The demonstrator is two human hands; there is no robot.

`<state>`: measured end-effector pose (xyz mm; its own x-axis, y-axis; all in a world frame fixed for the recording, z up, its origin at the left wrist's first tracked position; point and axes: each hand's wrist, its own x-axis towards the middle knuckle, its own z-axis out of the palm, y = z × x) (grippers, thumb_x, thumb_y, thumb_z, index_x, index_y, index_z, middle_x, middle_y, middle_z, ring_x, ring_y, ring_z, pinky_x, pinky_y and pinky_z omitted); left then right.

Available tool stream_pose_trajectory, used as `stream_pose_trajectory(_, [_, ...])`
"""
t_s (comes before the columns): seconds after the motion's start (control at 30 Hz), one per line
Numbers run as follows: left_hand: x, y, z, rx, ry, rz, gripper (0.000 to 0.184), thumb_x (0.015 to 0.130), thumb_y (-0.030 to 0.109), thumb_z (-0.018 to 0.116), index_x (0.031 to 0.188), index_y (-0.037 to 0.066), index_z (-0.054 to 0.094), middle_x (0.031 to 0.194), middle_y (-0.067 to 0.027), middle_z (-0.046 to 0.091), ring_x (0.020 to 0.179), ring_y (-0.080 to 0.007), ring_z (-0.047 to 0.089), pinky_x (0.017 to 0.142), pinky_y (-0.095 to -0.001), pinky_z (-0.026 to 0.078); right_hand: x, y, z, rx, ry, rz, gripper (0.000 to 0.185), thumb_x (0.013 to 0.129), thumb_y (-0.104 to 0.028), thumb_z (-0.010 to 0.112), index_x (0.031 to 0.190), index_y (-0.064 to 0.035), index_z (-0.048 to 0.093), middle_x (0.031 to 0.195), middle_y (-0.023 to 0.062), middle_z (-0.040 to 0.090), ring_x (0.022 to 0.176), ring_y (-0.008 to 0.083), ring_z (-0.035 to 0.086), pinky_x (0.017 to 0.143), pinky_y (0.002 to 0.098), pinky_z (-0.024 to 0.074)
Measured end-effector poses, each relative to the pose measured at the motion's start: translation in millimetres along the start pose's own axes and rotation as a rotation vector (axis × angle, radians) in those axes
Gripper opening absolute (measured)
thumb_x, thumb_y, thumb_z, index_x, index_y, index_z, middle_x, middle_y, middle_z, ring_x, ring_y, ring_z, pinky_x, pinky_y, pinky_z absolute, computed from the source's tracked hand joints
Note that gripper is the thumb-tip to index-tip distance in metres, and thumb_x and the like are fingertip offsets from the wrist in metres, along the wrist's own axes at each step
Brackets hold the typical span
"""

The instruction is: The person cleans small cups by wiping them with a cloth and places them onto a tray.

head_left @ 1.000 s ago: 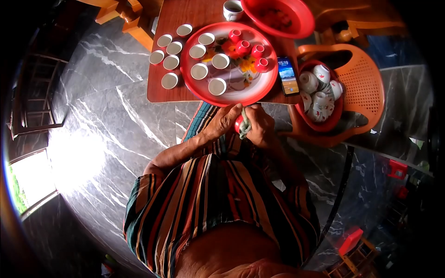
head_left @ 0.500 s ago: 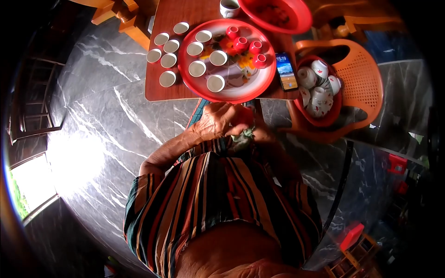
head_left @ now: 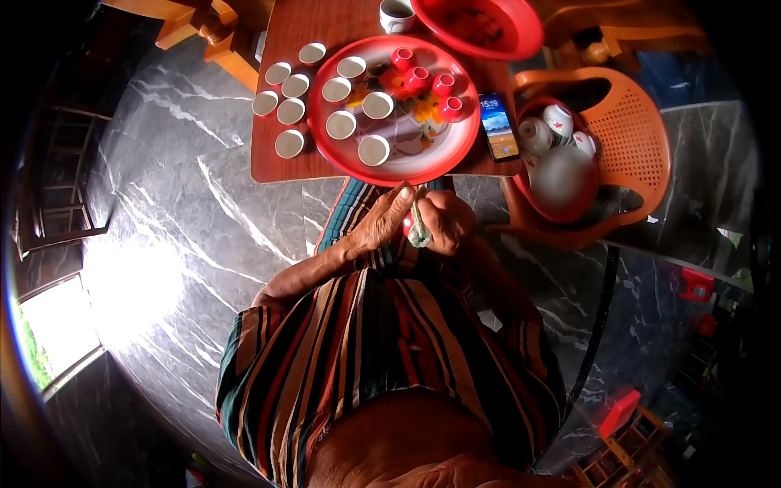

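Reddish-brown wood makes the table (head_left: 272, 167) before me; beside it stands an orange chair (head_left: 622, 122). On the table lies a round tray (head_left: 439, 154). Just by its near rim, my right hand (head_left: 447, 221) is clenched on a greenish cloth (head_left: 419, 230), and my left hand (head_left: 381, 224) grasps a red cup (head_left: 407, 224), mostly hidden, beside this cloth. Small too, on the tray, are five upright cups (head_left: 377, 106) and four upside-down cups (head_left: 418, 78).

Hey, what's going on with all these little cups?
Somebody's left hand holds a small red thing, probably a cup, and the right hand holds a greenish cloth against it. On the tray, five cups stand upright and four red cups sit upside down. Six more stand on the table.
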<state>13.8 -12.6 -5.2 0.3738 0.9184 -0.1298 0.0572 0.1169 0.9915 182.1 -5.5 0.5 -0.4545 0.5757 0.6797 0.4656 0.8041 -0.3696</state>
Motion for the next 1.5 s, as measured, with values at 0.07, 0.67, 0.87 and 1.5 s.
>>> stream_pose_trajectory(0.07, [0,-6,-2,0.097,0.063,0.006,0.05,0.096,0.048,0.038,0.102,-0.001,0.047,0.075,-0.0108,0.049,0.065,-0.0219,0.05,0.063,-0.0353,0.042,1,1,1,0.034,-0.014,0.018,0.038,0.068,0.0,0.065,0.104,-0.0027,0.054,0.087,0.0119,0.057,0.074,0.0291,0.057,0.068,0.0373,0.0472])
stream_pose_trajectory(0.67, [8,1,-18,0.816,0.13,0.75,0.049,0.082,0.044,0.062,0.1,-0.001,0.051,0.077,-0.016,0.06,0.067,-0.0333,0.062,0.06,-0.0397,0.05,-78,21,30,0.879,-0.478,1.02,0.056,0.081,-0.033,0.063,0.128,-0.008,0.045,0.117,0.0138,0.056,0.104,0.0289,0.056,0.085,0.0375,0.0457])
stream_pose_trajectory(0.87, [11,-14,-8,0.129,0.19,-0.017,0.061,0.093,0.057,0.037,0.1,-0.001,0.056,0.061,-0.0124,0.057,0.06,-0.0265,0.059,0.055,-0.0342,0.041,-35,9,14,0.679,-0.16,0.752,0.036,0.074,-0.013,0.066,0.107,-0.0045,0.054,0.093,0.0139,0.06,0.078,0.0301,0.06,0.069,0.0369,0.0487])
stream_pose_trajectory(1.5, [2,-1,-7,0.862,0.189,0.737,0.046,0.081,0.04,0.066,0.096,-0.001,0.051,0.075,-0.0153,0.059,0.065,-0.0311,0.062,0.058,-0.038,0.05,-105,43,49,0.726,-0.493,0.546,0.044,0.08,-0.023,0.066,0.117,-0.0029,0.052,0.106,0.0119,0.06,0.098,0.0255,0.059,0.091,0.0364,0.0436])
